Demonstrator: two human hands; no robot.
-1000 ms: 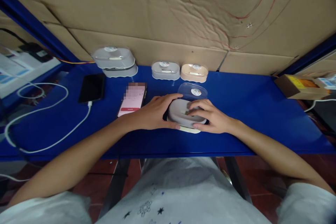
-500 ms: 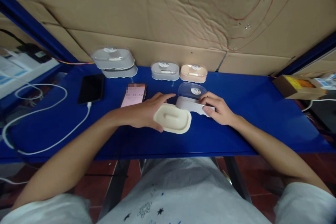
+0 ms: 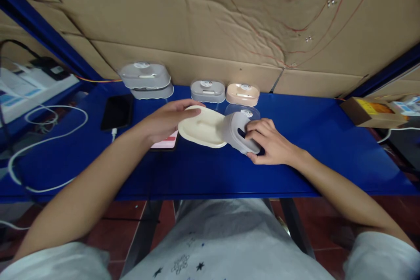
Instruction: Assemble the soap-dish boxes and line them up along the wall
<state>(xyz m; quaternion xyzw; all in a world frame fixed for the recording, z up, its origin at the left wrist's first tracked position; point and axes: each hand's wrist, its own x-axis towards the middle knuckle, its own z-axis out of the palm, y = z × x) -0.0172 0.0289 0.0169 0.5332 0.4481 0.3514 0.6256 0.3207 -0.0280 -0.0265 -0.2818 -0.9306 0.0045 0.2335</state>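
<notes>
My left hand grips the left end of a cream oval tray, thumb on top. This shallow piece has a raised rim and a ridge in its middle. In my right hand is a light-grey oval box part with a dark slot, tilted, my fingers at its right side and slot. Its left end meets or overlaps the tray's right end; I cannot tell if they touch. Partly hidden behind it, a clear plastic lid with a round white sticker lies on the blue table.
Along the cardboard wall stand a grey lidded box, a peach one and stacked grey boxes. A dark phone with a white cable lies left; a lit phone sits under my left hand. A carton is far right.
My left hand has taken hold of the cream tray and raised it up and leftward. My right hand has lifted and tipped the grey part off the clear lid's side, toward me.
</notes>
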